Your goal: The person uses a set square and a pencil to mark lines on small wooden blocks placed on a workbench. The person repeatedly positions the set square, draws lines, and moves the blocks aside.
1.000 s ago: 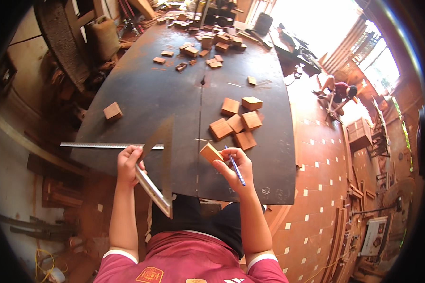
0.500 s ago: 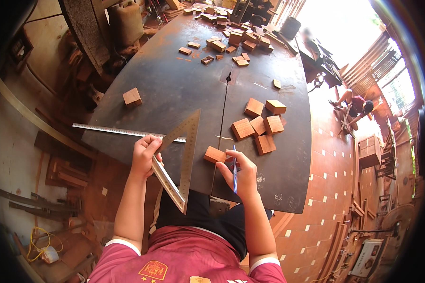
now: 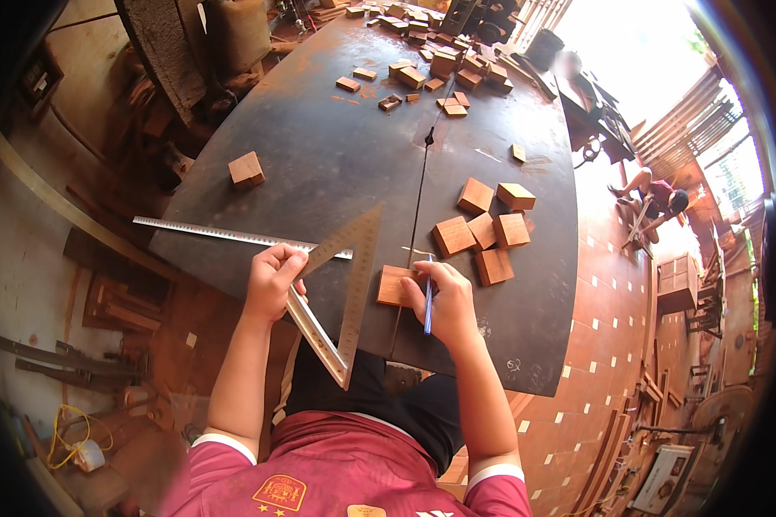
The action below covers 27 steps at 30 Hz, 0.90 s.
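My left hand [image 3: 273, 283] is closed around a metal triangular set square [image 3: 359, 289], gripping it at one corner and holding it over the table's near edge. A blue pen [image 3: 428, 317] sits in my right hand [image 3: 451, 303], pointing roughly toward the far side. The fingertips of that same hand touch a reddish-brown wooden block [image 3: 395, 285] lying by the table's seam. Beyond the set square, a steel ruler [image 3: 207, 231] lies slantwise on the table, partly covered by the square and near my left fingers.
Several loose blocks [image 3: 453, 236] cluster right of the seam, and one block [image 3: 247, 170] lies alone at left. A pile of blocks [image 3: 444, 63] covers the far end of the dark table [image 3: 319, 155]. Someone [image 3: 655, 202] crouches on the tiled floor at right.
My right hand has closed in on the wooden block, which now lies turned squarer to me. The whole view has shifted slightly. My left hand still holds the set square.
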Each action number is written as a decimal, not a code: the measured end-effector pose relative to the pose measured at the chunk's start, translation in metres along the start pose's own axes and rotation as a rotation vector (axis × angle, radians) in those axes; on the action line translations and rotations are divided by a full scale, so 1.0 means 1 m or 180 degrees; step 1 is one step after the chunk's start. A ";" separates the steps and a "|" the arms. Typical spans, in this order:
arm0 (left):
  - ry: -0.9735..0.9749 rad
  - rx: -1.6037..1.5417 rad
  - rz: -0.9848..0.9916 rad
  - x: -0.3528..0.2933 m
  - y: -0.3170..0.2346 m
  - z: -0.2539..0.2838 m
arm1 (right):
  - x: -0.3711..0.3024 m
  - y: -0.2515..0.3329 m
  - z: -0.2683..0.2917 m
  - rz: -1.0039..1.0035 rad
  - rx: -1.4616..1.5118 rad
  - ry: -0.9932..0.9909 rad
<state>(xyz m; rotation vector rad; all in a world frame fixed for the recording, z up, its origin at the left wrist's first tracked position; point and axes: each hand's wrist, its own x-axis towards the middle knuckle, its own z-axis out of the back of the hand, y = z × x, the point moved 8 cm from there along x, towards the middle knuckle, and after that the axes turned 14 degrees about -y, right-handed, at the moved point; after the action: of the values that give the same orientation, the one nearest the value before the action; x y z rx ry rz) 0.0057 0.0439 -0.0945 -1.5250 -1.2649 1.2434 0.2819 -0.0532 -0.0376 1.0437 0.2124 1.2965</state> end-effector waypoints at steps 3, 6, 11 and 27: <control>-0.0064 0.0169 -0.0002 -0.001 -0.001 -0.001 | 0.007 0.017 0.003 0.0375 -0.0015 0.0311; -0.0098 0.0467 -0.0010 -0.003 -0.005 -0.006 | 0.008 0.013 0.000 0.0526 -0.0138 0.0669; -0.0124 0.0904 -0.0214 -0.002 -0.006 -0.013 | 0.005 0.007 -0.010 0.0680 -0.0066 0.0564; -0.0256 0.1169 -0.0049 0.002 -0.001 -0.015 | 0.003 0.012 -0.009 0.0760 -0.0110 0.0363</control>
<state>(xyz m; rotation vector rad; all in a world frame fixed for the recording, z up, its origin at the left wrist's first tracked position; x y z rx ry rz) 0.0202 0.0465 -0.0905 -1.2089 -1.0258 1.4476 0.2688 -0.0468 -0.0329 0.9883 0.1540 1.5723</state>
